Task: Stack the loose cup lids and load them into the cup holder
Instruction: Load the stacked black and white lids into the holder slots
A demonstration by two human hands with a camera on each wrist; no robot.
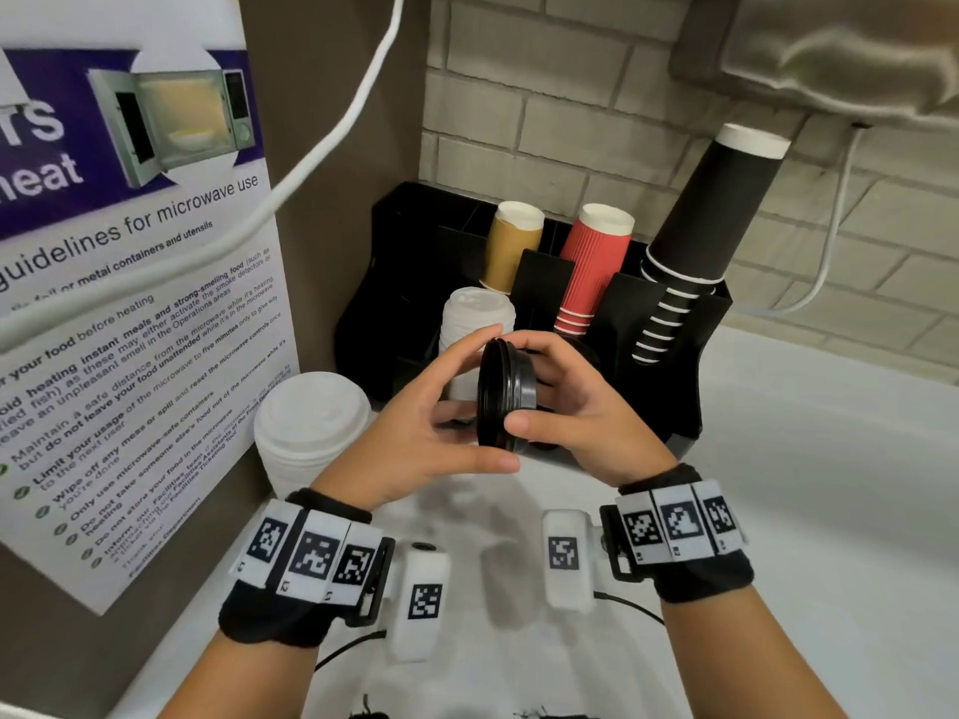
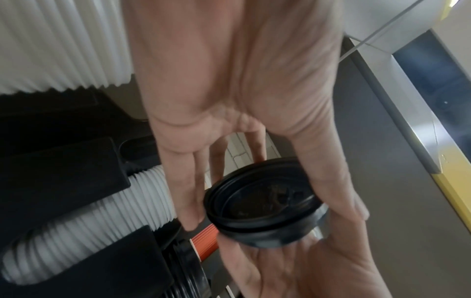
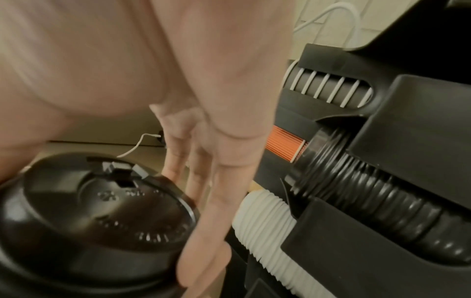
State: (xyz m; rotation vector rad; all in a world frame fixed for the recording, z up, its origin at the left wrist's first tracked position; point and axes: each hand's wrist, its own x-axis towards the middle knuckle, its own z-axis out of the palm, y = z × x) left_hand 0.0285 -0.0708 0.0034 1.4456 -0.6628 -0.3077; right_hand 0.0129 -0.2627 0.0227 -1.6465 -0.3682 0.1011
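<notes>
Both hands hold a short stack of black lids (image 1: pixel 506 394) on edge, in the air just in front of the black cup holder (image 1: pixel 695 355). The right hand (image 1: pixel 581 407) grasps the stack from the domed top side, thumb on the near rim and fingers curled over the far rim. The left hand (image 1: pixel 425 422) closes on the open underside, fingers bent over the upper rim and thumb along the lower edge. In the left wrist view the rims of the black lids (image 2: pixel 262 205) sit slightly offset, one ring showing inside another.

Directly beyond the fingers, a column of white lids (image 1: pixel 475 324) fills a front slot of the holder, and another row of black lids (image 3: pixel 367 189) lies in the slot just right of it. Behind these stand tan cups (image 1: pixel 511 246), red cups (image 1: pixel 591 267) and a tall leaning stack of black cups (image 1: pixel 700 236).

To the left of the left hand, near its wrist, a loose pile of white lids (image 1: pixel 311 428) stands on the white counter (image 1: pixel 830 511), close to the wall poster (image 1: pixel 129 303). To the right of the right hand and below both wrists the counter lies open.
</notes>
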